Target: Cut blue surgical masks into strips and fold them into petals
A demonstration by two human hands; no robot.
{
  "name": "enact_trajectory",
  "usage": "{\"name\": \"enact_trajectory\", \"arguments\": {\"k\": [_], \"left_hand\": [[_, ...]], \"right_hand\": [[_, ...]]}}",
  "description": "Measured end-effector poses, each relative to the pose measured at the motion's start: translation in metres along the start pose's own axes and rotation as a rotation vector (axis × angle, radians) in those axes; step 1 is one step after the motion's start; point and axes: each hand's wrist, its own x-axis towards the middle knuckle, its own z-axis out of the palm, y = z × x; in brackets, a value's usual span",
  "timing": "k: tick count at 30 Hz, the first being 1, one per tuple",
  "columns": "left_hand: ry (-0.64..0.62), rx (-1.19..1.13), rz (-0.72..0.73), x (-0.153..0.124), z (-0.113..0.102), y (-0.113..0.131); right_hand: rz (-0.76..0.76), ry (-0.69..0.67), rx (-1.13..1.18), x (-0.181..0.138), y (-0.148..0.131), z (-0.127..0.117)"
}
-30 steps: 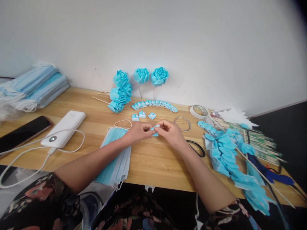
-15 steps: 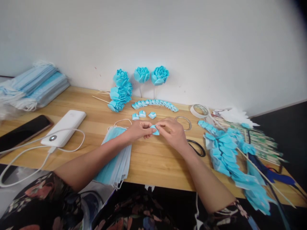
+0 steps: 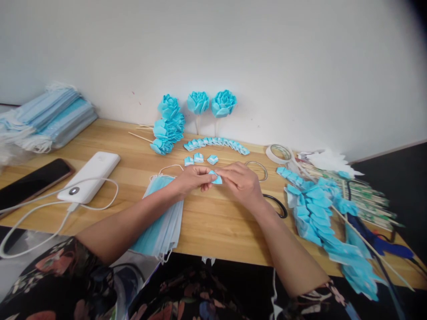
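Presently, on my feed from the head camera, I see the thumb and fingers of the left hand [image 3: 194, 181] closed on a small folded blue piece [image 3: 217, 179], pinching its left side. The right hand [image 3: 242, 182] has its fingertips drawn nearly together against the piece's far right side; I cannot tell whether they grip it or only press. The piece is above the table [image 3: 216, 231], between the hands. What I can see of it narrows toward the far side and widens to a near edge running left to right; fingers cover too much for me to be sure of its long axis.

Just beyond the fingers I have three folded squares [image 3: 199, 158], and farther off a row of overlapping petals [image 3: 216, 142] curving left to right. A thin ring [image 3: 257, 171] lies right of the right hand, and a black loop [image 3: 278, 206] shows beside that wrist. Under the left forearm I see blue masks [image 3: 168, 222].

At the far side, two blue flowers [image 3: 224, 103] stand upright by the wall, while a cluster of flowers [image 3: 167, 129] to their left has its stems pointing left. Far right of my view are a tape roll [image 3: 279, 154] and blue petal strips [image 3: 312, 209]; at left, a white power bank [image 3: 91, 175] and a phone [image 3: 36, 182].
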Motion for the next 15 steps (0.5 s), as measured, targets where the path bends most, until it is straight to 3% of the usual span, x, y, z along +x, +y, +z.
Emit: {"name": "enact_trajectory", "arguments": {"k": [12, 15], "left_hand": [[0.014, -0.016, 0.021, -0.0001, 0.0001, -0.0024], [0.042, -0.035, 0.011, 0.0007, 0.0, -0.0016]], "right_hand": [[-0.016, 0.011, -0.051, -0.0021, 0.002, 0.0029], [0.055, 0.009, 0.032, -0.0019, -0.0003, 0.0041]]}}
